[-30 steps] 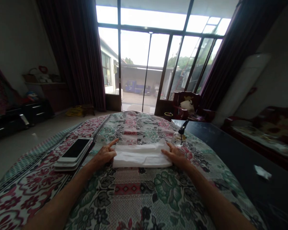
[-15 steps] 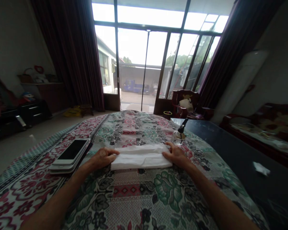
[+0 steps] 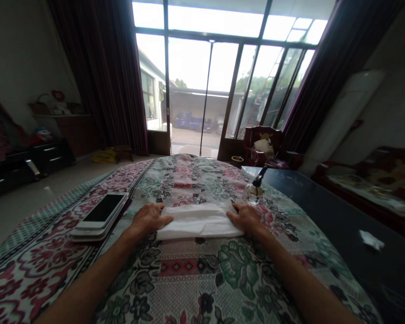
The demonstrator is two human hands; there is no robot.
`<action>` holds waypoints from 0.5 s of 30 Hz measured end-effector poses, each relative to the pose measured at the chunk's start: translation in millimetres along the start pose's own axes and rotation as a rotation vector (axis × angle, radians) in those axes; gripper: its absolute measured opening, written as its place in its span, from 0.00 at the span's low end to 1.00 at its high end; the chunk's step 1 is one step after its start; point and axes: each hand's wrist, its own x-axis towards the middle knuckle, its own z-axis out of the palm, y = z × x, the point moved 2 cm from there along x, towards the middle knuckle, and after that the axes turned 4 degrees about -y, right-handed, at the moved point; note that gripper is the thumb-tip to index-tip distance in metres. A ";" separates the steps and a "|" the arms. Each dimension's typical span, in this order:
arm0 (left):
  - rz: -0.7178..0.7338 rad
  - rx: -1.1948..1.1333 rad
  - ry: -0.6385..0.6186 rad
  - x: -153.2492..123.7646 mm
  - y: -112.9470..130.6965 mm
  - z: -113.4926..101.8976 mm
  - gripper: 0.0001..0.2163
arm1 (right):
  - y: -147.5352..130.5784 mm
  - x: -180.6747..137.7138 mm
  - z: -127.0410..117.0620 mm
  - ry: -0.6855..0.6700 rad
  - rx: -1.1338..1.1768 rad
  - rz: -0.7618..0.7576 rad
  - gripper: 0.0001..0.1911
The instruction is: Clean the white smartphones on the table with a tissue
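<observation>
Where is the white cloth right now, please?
In the head view, the white cloth lies centrally on the patterned cover, between the left hand and right hand.

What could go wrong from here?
The bottle stands just beyond the right grip, so an outward sweep might knock it over.
The white cloth lies loose and creased between both hands; uneven pulls could skew its edges.
The stacked phones lie close to the left grip and forearm, so a wide leftward move might nudge them.
</observation>
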 end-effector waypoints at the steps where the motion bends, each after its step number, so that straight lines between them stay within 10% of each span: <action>1: -0.005 -0.006 0.002 0.0 1.5 0.5 0.10 | -0.8 -0.3 0.2 -0.014 0.019 -0.017 0.10; 6: -0.031 -0.108 -0.034 3.3 0.6 3.7 0.08 | -2.8 -2.7 -8.0 -0.025 0.220 -0.006 0.11; 15: -0.055 -0.844 0.065 -1.9 15.1 -24.1 0.15 | -12.0 -3.9 -46.8 0.422 0.499 -0.069 0.21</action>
